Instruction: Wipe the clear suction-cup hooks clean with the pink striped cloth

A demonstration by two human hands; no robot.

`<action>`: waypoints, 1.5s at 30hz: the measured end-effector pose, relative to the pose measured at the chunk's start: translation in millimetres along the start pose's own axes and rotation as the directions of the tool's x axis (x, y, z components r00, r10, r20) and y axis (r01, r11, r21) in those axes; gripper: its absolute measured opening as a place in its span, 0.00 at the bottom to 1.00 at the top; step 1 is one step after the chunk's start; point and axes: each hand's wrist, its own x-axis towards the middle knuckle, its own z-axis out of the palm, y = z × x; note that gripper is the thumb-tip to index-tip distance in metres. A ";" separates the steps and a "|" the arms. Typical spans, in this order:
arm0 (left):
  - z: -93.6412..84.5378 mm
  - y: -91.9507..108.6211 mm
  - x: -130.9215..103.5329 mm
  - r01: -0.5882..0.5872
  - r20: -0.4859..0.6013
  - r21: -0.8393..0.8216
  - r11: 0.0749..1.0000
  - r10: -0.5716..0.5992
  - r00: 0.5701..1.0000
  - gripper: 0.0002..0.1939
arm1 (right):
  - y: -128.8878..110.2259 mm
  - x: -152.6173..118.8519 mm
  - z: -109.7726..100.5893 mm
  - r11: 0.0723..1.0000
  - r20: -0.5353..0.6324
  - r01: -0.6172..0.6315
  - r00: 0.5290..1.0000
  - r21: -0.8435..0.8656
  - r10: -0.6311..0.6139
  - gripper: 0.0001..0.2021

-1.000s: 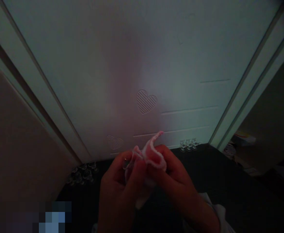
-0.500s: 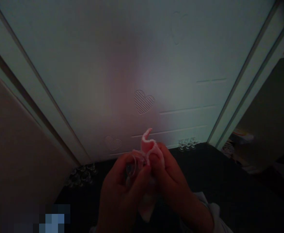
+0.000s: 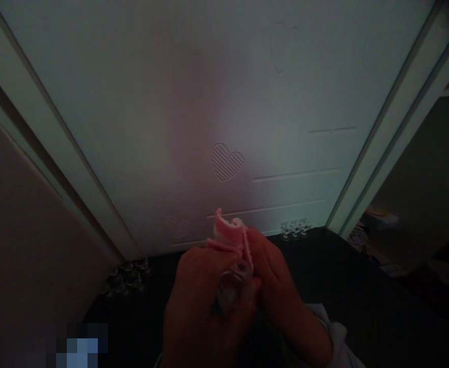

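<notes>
Lower center of the frame: the left hand's [image 3: 193, 291] fingers curl around a small clear glass [image 3: 230, 289] as the right hand's [image 3: 280, 278] fingers grip a pink cloth [image 3: 229, 232] against it, above a dark worktop [image 3: 362, 301]. The step appears to be wiping; the next move calls for steady, gentle turning.

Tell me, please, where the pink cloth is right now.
In the head view, the pink cloth is below centre, between the left hand and the right hand, beside a small glass and below the larger striped heart.
</notes>
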 end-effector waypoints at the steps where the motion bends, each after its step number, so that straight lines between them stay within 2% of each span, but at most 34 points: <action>1: 0.5 -0.6 -0.2 -0.032 0.002 0.025 0.999 0.031 1.000 0.06 | -0.2 0.9 -0.5 0.999 -0.004 0.011 1.000 -0.051 -0.011 0.19; 5: 4.4 -2.6 -1.0 -0.134 0.006 0.085 0.987 0.134 0.991 0.08 | -0.3 6.9 -3.7 0.977 -0.017 0.011 1.000 -0.214 -0.015 0.17; 8: 6.5 -4.4 -0.9 -0.210 0.028 0.132 0.969 0.208 0.978 0.10 | 0.8 10.7 -6.1 0.972 -0.026 0.009 1.000 -0.234 -0.015 0.17; 12: 9.4 -5.9 -0.4 -0.189 0.009 0.111 0.976 0.189 0.982 0.09 | 3.1 10.5 -7.1 0.961 -0.065 -0.021 0.998 -0.276 0.003 0.19; 15: 13.0 -5.7 -1.9 -0.087 -0.074 0.022 0.996 0.088 0.993 0.08 | 5.2 8.8 -5.4 0.972 -0.100 -0.051 0.995 -0.230 0.028 0.20; 17: 13.8 -5.1 -3.0 0.039 -0.185 -0.070 0.997 -0.052 0.981 0.07 | 6.9 9.0 -4.5 0.988 -0.137 -0.082 0.988 -0.128 0.064 0.20; 19: 11.8 -4.9 -2.7 0.209 -0.272 -0.216 0.954 -0.264 0.925 0.06 | 8.8 10.9 -5.2 0.992 -0.180 -0.123 0.976 -0.006 0.120 0.21; 20: 9.8 -5.1 -1.9 0.295 -0.272 -0.299 0.908 -0.377 0.885 0.06 | 9.8 12.2 -6.3 0.988 -0.197 -0.147 0.968 0.050 0.154 0.20; 22: 5.2 -5.9 0.6 0.434 -0.171 -0.424 0.795 -0.541 0.824 0.08 | 11.9 15.3 -9.7 0.973 -0.219 -0.185 0.952 0.138 0.212 0.19; 23: 3.3 -6.3 1.9 0.480 -0.093 -0.461 0.747 -0.578 0.810 0.10 | 13.0 16.8 -11.6 0.969 -0.233 -0.194 0.946 0.153 0.227 0.19; 26: 0.9 -6.4 3.6 0.530 0.100 -0.522 0.668 -0.569 0.816 0.11 | 15.7 19.9 -16.3 0.979 -0.317 -0.191 0.926 0.073 0.205 0.18; 29: 3.2 -4.1 2.7 0.512 0.137 -0.560 0.651 -0.537 0.833 0.09 | 15.7 20.1 -17.5 0.981 -0.358 -0.190 0.914 0.035 0.190 0.17; 32: 7.0 -2.2 3.0 0.503 0.153 -0.589 0.633 -0.524 0.838 0.08 | 12.8 16.6 -15.5 0.969 -0.289 -0.184 0.930 0.167 0.227 0.15; 37: 8.4 -4.5 8.1 0.516 0.178 -0.679 0.523 -0.564 0.806 0.10 | 10.8 7.2 -10.4 0.883 -0.008 -0.156 0.984 0.442 0.178 0.13; 42: 4.0 -9.0 9.2 0.468 0.121 -0.734 0.493 -0.583 0.803 0.08 | 13.2 2.5 -9.8 0.851 0.080 -0.122 0.992 0.510 0.094 0.10; 45: 2.9 -10.1 8.9 0.462 0.104 -0.750 0.472 -0.606 0.789 0.10 | 11.5 2.1 -13.3 0.850 0.149 -0.079 0.989 0.521 0.001 0.11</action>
